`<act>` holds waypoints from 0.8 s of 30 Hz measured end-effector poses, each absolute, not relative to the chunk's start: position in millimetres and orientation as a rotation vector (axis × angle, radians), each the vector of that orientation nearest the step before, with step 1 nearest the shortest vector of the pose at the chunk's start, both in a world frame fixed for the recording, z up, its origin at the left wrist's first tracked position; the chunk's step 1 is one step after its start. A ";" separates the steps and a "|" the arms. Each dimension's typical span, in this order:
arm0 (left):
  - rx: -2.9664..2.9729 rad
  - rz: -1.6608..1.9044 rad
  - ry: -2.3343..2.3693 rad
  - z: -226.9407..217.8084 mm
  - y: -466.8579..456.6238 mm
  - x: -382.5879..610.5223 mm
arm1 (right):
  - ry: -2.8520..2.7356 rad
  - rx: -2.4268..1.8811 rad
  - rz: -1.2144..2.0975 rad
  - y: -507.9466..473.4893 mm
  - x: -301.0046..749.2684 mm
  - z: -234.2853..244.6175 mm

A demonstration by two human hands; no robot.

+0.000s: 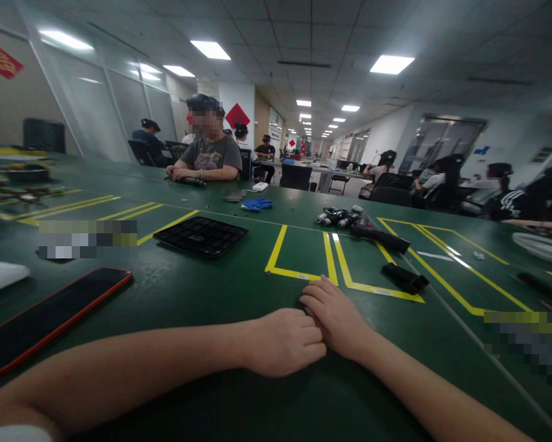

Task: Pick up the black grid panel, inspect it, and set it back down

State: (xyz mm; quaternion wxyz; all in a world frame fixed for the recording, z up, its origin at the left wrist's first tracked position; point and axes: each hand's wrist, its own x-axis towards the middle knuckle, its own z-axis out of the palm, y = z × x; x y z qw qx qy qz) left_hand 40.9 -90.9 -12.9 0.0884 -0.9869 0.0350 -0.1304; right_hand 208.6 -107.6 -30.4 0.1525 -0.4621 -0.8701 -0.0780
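Observation:
My left hand [287, 342] rests on the green table with its fingers curled in, knuckles toward the right. Whether anything lies inside it is hidden. My right hand [335, 316] lies against it, palm down, with loosely stretched fingers pointing away to the left. The two hands touch, and the spot where they meet is partly covered. Just beyond the right fingertips runs a yellow tape outline [310, 276] stuck on the tabletop. A black ribbed tray [202, 236] lies farther off to the left. To the right of my hands is a short black object [404, 277].
An orange-edged phone [54, 319] lies at left, beside a white object [2, 277]. Farther back are a blue glove [258, 204], a pile of small metallic and black parts [342, 217] and a long black piece [381, 237]. A person [211, 147] sits across the table.

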 end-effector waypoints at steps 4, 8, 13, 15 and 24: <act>-2.945 -0.408 -0.179 -15.1 -73.2 37.6 | -2.364 -1.522 -0.543 -91.9 243.1 -22.2; -2.756 -0.437 -0.682 -20.8 -28.4 26.3 | -1.924 -1.953 -0.828 -75.3 309.6 -26.7; -2.812 -0.197 -1.074 -28.9 3.7 15.3 | -1.666 -2.482 -0.569 -71.3 367.6 -48.5; -2.911 -0.238 -1.168 -29.7 4.1 14.1 | -1.656 -2.546 -0.489 -71.6 373.2 -54.1; -2.740 -0.887 -1.923 13.9 64.5 -26.6 | -1.676 -2.514 -0.514 -72.6 372.3 -53.8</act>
